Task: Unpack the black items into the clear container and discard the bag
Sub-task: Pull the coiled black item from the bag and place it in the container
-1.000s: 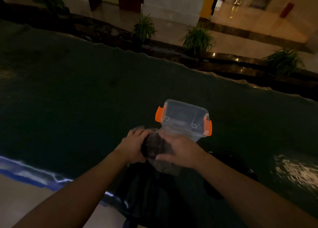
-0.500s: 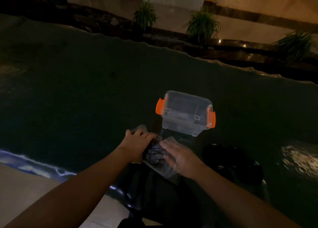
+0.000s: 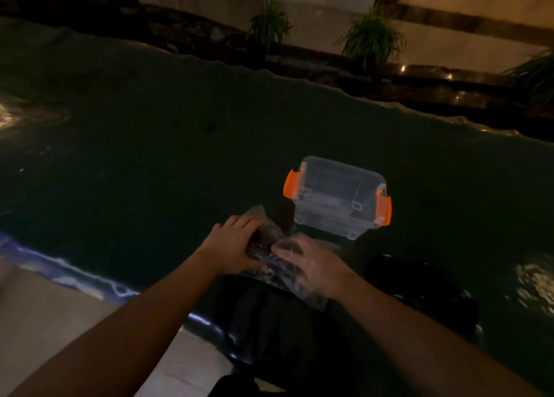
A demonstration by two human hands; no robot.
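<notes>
A clear plastic bag [image 3: 269,240] full of small black items lies on the dark table near its front edge. My left hand [image 3: 230,246] grips the bag's left side. My right hand [image 3: 314,264] sits partly inside or under the clear film on its right side. Just beyond the hands stands the clear container [image 3: 338,195] with orange latches, lid off, looking empty. The black items inside the bag are dim and blurred.
A dark green table [image 3: 150,156] stretches wide to the left and behind the container. A black round object [image 3: 419,288] lies right of my right wrist. Dark cloth [image 3: 269,321] hangs at the front edge. Potted plants [image 3: 371,37] stand beyond the far edge.
The bag has come down from in front of the container to the table near the front edge. My right hand has slid from gripping its outside to lying in the clear film.
</notes>
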